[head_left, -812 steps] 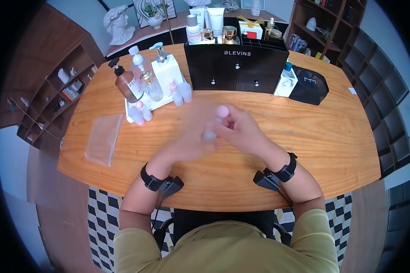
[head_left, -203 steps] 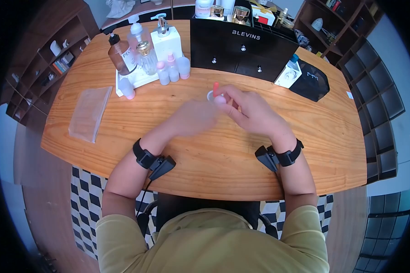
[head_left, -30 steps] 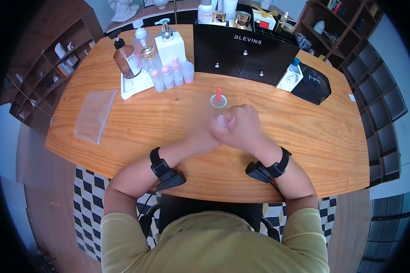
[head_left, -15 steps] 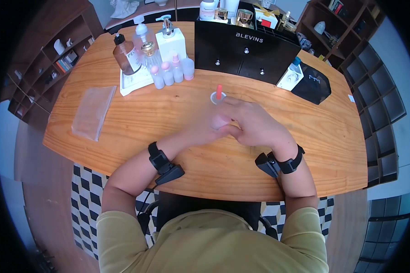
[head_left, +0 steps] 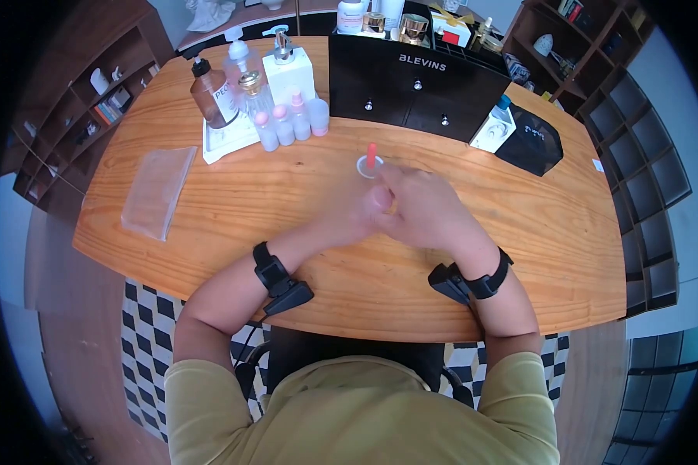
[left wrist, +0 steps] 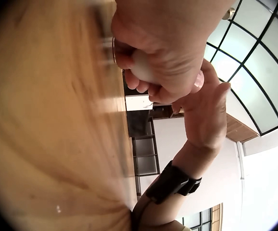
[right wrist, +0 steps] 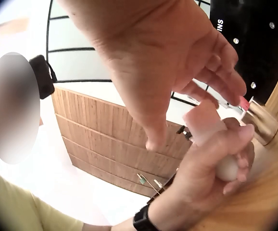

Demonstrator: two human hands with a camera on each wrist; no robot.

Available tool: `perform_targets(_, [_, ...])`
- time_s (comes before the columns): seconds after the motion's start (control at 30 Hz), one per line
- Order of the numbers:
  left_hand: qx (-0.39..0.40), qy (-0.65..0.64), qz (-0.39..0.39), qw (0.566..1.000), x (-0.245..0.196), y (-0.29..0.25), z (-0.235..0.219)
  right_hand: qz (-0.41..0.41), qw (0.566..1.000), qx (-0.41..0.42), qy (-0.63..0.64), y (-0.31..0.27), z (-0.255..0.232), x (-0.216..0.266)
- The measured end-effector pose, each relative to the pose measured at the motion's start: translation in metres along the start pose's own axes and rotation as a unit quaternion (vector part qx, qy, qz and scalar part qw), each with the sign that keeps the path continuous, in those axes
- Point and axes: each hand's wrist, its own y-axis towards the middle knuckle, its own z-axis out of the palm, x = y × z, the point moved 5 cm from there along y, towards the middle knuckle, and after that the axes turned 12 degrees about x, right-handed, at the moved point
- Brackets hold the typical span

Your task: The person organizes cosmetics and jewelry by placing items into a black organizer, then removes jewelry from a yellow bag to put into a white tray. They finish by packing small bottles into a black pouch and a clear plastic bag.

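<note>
My left hand (head_left: 347,219) grips a small frosted bottle (left wrist: 143,67) with a pink cap (right wrist: 204,120), held just above the wooden table (head_left: 520,232). The right hand (head_left: 423,213) is beside it. In the right wrist view its thumb and fingers (right wrist: 225,79) are spread around the cap and do not press it. Just beyond the hands, a small clear funnel (head_left: 369,164) with a red stem stands on the table. Most of the bottle is hidden inside my left fist.
A white tray (head_left: 223,143) of pump and small pink-capped bottles stands at the back left. The black drawer organiser (head_left: 411,85) is at the back centre. A black pouch (head_left: 529,139) and a white box (head_left: 492,133) lie at the right, a clear plastic bag (head_left: 159,190) at the left.
Both hands and the bottle have moved away from my body, towards the funnel. The right hand reached out past the bottle, then came back beside the cap.
</note>
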Motion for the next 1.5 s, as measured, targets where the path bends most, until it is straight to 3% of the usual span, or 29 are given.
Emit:
perform_targets(0.03, [0.042,0.006,-0.065,0.997,-0.021,-0.002,-0.001,0.059,0.994,0.087,-0.016,0.005,-0.001,0.001])
perform_targets(0.07, [0.047,0.012,-0.067,0.997,-0.026,-0.003,-0.001,0.117,0.977,0.173,-0.032,0.006,0.002,-0.002])
perform_targets(0.1, [0.053,0.019,-0.069,0.996,-0.031,-0.004,-0.001,0.046,0.993,0.111,-0.019,0.006,0.001,-0.002])
perform_targets(0.17, [0.012,0.033,0.022,0.999,-0.015,-0.004,0.001,-0.095,0.995,-0.016,0.008,-0.002,0.006,-0.007])
perform_targets(0.27, [0.018,0.062,0.053,0.997,0.009,-0.002,0.002,-0.113,0.988,-0.106,0.007,-0.008,0.001,-0.004])
perform_targets(0.37, [0.042,0.045,-0.002,0.998,-0.017,-0.002,0.000,0.050,0.997,0.045,-0.022,0.003,0.004,-0.007])
perform_targets(0.47, [0.003,0.079,0.028,0.996,-0.022,-0.004,-0.002,-0.025,1.000,0.011,0.004,0.003,0.004,-0.008])
perform_targets(0.57, [-0.108,0.064,0.034,0.992,0.005,-0.004,-0.005,-0.100,0.982,-0.025,0.155,0.002,-0.006,-0.015])
perform_targets(0.67, [-0.117,0.137,-0.087,0.980,0.023,-0.002,-0.016,-0.098,0.917,-0.117,0.367,0.024,0.003,-0.063])
perform_targets(0.77, [-0.181,0.176,-0.052,0.966,0.026,-0.004,-0.029,-0.001,0.929,-0.145,0.340,0.032,0.016,-0.096])
perform_targets(0.87, [-0.219,0.218,0.026,0.951,0.029,-0.005,-0.035,0.053,0.957,-0.079,0.275,0.042,0.041,-0.118])
perform_targets(0.97, [-0.217,0.158,-0.055,0.962,0.052,-0.005,-0.046,0.031,0.971,-0.085,0.221,0.049,0.055,-0.134])
perform_targets(1.07, [-0.220,0.106,-0.117,0.963,0.034,-0.006,-0.047,-0.034,0.977,-0.159,0.138,0.049,0.050,-0.134])
perform_targets(1.17, [-0.234,0.111,-0.091,0.962,0.037,-0.007,-0.046,0.001,0.944,-0.163,0.288,0.053,0.040,-0.121])
perform_targets(1.27, [-0.247,0.051,-0.084,0.964,0.052,-0.008,-0.048,-0.094,0.956,-0.235,0.152,0.057,0.033,-0.090])
perform_targets(1.37, [-0.253,0.026,-0.075,0.964,0.062,-0.006,-0.048,-0.092,0.970,-0.204,0.098,0.056,0.033,-0.077])
perform_targets(1.5, [-0.242,0.029,-0.096,0.965,0.064,-0.006,-0.050,-0.058,0.961,-0.200,0.183,0.053,0.032,-0.084])
